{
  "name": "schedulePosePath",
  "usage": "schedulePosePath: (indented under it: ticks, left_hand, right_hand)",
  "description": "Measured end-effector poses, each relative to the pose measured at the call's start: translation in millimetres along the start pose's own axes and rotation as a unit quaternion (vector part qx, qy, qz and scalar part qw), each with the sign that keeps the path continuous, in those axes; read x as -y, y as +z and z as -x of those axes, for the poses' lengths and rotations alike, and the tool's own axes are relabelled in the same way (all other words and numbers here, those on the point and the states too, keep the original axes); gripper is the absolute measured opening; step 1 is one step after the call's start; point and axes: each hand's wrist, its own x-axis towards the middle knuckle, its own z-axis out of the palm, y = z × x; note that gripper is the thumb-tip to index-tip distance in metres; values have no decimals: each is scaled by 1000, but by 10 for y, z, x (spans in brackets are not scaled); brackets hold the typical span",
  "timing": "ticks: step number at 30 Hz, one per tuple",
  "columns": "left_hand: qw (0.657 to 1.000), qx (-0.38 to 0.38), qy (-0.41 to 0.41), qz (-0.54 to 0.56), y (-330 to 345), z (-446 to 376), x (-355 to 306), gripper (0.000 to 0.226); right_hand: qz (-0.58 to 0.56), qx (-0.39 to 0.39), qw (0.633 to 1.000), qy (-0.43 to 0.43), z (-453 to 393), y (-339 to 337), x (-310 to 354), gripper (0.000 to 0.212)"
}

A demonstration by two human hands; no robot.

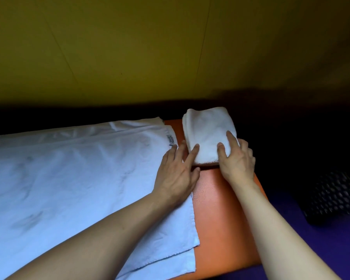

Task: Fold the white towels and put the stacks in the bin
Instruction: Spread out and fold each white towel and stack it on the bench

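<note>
From the head view, we found the folded towel [207, 134] lying at about one o'clock from the middle of the picture, on the far right end of the orange padded counter [222, 215]. Both hands rested flat and spread on it, neither clenched nor gripping: our left hand [178, 174] had its fingertips on the towel's near-left edge, and our right hand [237, 158] pressed the near-right corner. We judged the bundle light, soft and thick, apt to spring open or slump if lifted by one edge, so the sides with a palm beneath looked the best hold. At nine o'clock a large white sheet [75, 178] was spread flat over most of the counter, its right hem just beside the towel, and a small label [170, 139] showed near its far corner. The counter's vinyl looked smooth and possibly slippery. At four o'clock a dark perforated bin [333, 197] stood low, well apart. A yellow wall [170, 47] filled the background in dim light.
</note>
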Motion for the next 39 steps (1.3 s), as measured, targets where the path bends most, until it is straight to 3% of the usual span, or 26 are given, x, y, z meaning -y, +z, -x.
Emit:
schedulePosePath:
  ticks: [3, 7, 10, 14, 21, 25, 28, 31, 34, 39]
  left_hand:
    - [1000, 0, 9, -1, -54, 448, 64, 62]
    - [998, 28, 24, -42, -52, 1136, 179, 65]
    - [997, 54, 35, -48, -69, 1464, 204, 74]
    - [996, 76, 38, -39, -94, 1629, 184, 82]
    - [995, -55, 56, -67, -140, 1664, 44, 32]
    - [997, -72, 35, -19, -270, 1629, 75, 4]
    - [990, -50, -47, 119, -447, 1676, 60, 13]
    - [971, -49, -85, 218, -616, 1762, -8, 19]
    - [962, -67, -82, 250, -753, 1809, -10, 20]
    - [951, -93, -117, 269, -967, 1979, 109, 22]
  right_hand:
    - [38, 6, 999, 5, 24, -76, 95, 58]
    - [22, -75, 996, -47, 322, -129, 307, 51]
    - [-4, -93, 992, -82, 697, -96, 480, 39]
    - [-65, -2, 995, -78, 1065, -37, 617, 26]
    - [-131, 110, 985, -21, 1100, -91, 683, 16]
    - [-181, 226, 957, 21, 936, -91, 772, 17]
    - [-202, 228, 951, 54, 807, -73, 859, 25]
    - [-269, 273, 918, 102, 760, -102, 1019, 34]
    - [-314, 293, 892, 140, 716, -65, 1189, 47]
    - [-383, 316, 839, 223, 722, 50, 1515, 30]
